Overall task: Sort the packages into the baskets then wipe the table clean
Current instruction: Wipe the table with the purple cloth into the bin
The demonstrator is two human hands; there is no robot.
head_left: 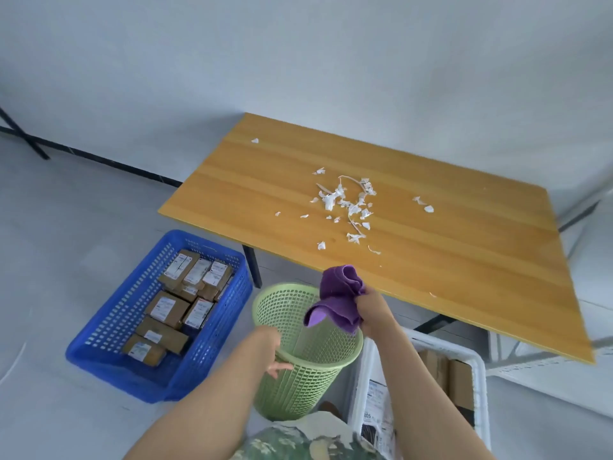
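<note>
The grip of the right hand (373,313) is pressed together around a bunched purple cloth (338,300). The fingers are curled into the folds and one loose corner hangs down. This hand is in the air, just off the near edge of the counter (464,260) and over the mouth of a green wastebasket (298,376).

The left hand (272,346) holds this wastebasket at its near rim. Its fingers lie on the outside of the mesh wall, and the thumb I cannot see.

From the cloth, the torn paper scraps (348,204) lie farther away and slightly to the right, near the middle of the counter. A few single pieces are more to the right and at the far left corner. The right hand is clearly the nearer one to them, so I think the wipe must go forward first and then pull back toward the near edge, where the wastebasket is.

The packages (166,308) lie already in the blue basket (109,327) on the floor at the left, and others in the white basket (477,363) at the right.
</note>
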